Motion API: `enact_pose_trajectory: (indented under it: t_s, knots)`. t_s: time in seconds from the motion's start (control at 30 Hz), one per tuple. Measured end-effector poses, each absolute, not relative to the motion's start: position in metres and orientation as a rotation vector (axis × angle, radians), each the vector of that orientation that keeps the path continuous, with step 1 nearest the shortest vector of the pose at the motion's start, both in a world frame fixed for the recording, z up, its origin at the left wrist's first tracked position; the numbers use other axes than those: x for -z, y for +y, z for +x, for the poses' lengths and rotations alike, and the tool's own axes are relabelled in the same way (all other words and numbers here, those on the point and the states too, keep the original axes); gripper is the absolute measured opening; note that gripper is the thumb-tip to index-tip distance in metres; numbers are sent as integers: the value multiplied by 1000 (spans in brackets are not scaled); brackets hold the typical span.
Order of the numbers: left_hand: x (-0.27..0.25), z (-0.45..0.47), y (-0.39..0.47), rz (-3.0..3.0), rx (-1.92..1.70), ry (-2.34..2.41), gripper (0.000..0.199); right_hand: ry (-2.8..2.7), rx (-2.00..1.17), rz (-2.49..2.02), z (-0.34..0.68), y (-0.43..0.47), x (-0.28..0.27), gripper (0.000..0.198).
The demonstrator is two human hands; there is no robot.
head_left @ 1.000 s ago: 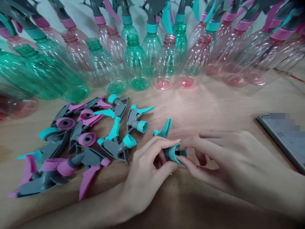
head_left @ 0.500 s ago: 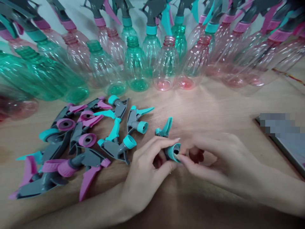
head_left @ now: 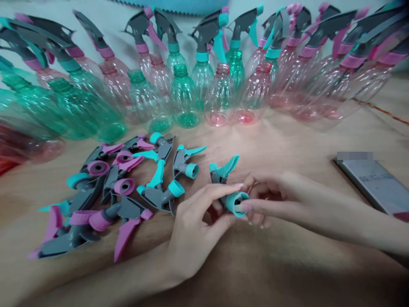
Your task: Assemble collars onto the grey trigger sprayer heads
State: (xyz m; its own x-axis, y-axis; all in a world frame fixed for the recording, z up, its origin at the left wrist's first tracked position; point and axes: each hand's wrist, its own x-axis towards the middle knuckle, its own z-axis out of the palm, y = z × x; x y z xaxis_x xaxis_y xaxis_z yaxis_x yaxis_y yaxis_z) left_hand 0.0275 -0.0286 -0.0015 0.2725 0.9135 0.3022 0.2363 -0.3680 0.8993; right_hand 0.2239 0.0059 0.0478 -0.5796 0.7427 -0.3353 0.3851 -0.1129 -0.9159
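Observation:
A grey trigger sprayer head (head_left: 234,204) with a turquoise trigger and collar is held just above the table, its collar opening turned toward me and to the right. My left hand (head_left: 196,228) is closed around its grey body from the left. From the right, my right hand (head_left: 281,200) pinches the turquoise collar, with the thumb at the opening's edge; its other fingers are curled behind. Whether something small sits between those fingertips is hidden. Left of my hands lies a pile of loose sprayer heads (head_left: 129,209) in pink and turquoise with grey bodies.
Green and pink clear bottles (head_left: 185,100) stand in rows along the back, some open-necked, others topped with sprayer heads (head_left: 204,32). A phone (head_left: 367,183) lies on the table at right. A thin twisted wire (head_left: 380,108) runs at the far right.
The camera view has tilted up slightly, showing more of the back. My right thumb has come over the collar's rim, and the right fingers have drawn in against it. The left hand keeps its hold.

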Motion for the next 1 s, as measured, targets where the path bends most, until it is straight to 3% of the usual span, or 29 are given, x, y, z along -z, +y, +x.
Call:
enact_pose_trajectory:
  t_s: [0.17, 0.5, 0.6, 0.7, 0.77, 0.87, 1.0]
  knots:
    - [0, 30, -27, 1830, -1130, 1080, 37, -1437, -2055, -1190, 218, 11, -38, 42]
    - [-7, 32, -28, 2047, -1031, 1114, 56, -1739, -1774, -979, 226, 21, -32, 28]
    - [-19, 30, -31, 2155, -1023, 1095, 49, -1935, -1705, -1041, 245, 27, -44, 30]
    - [-31, 22, -28, 2331, -951, 1098, 31, -2057, -1377, -1279, 269, 31, -56, 40]
    - [-38, 11, -22, 2448, -832, 1124, 25, -2145, -933, -1538, 285, 34, -60, 45]
    - [-46, -10, -9, 2551, -660, 1303, 21, -2251, -169, -1792, 303, 38, -59, 35]
    - [-51, -38, 12, 2522, -500, 1476, 26, -2340, 13, -1710, 310, 38, -48, 30]
